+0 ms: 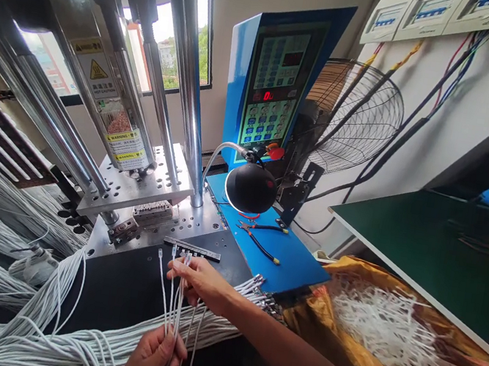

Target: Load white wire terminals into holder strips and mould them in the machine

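Note:
My left hand, low in the middle of the head view, is closed round several thin white cables that stand up out of the fist. Above it, my right hand pinches some of the same cables near their connector ends. One cable with a small connector leans apart to the left. Just behind the fingers a narrow metal bar with slots lies on the black surface. A thick bundle of white cables runs behind and below both hands, its connectors at the right end.
A press with steel columns and a metal plate rises at the left. Pliers lie on a blue surface beside a black lamp. White scraps fill a yellow bag at the right, by a green table.

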`<state>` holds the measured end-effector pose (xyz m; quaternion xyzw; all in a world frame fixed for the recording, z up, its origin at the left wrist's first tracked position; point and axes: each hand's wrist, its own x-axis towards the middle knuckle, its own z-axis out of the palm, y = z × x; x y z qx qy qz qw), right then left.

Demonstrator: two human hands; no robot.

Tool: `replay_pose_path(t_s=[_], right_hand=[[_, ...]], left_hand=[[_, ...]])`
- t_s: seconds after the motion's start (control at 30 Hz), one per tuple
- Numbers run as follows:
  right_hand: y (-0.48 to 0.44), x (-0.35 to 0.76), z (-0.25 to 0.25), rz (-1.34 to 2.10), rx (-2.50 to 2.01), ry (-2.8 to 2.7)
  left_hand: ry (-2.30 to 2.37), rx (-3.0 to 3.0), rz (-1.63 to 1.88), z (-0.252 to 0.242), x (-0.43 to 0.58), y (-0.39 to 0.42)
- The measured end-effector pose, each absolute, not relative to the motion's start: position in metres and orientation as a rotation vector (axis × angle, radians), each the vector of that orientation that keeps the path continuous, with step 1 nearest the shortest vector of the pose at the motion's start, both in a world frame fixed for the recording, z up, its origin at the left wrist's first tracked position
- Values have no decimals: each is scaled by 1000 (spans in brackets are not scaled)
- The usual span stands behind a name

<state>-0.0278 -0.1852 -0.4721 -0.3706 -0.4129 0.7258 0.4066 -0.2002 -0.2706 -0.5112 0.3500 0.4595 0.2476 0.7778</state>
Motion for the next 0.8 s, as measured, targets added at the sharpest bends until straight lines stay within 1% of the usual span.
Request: replay_pose_path(t_s=[0.6, 0.67, 0.8], right_hand=[[-171, -40, -477, 1795, -863, -1023], [-172, -40, -478, 1777, -896, -1040], [-172, -38, -480, 1749, -1096, -1140]], left_hand=[[978, 760, 500, -515, -203, -265], [991, 761, 501, -515, -203, -265], [1022, 778, 525, -518, -203, -267]])
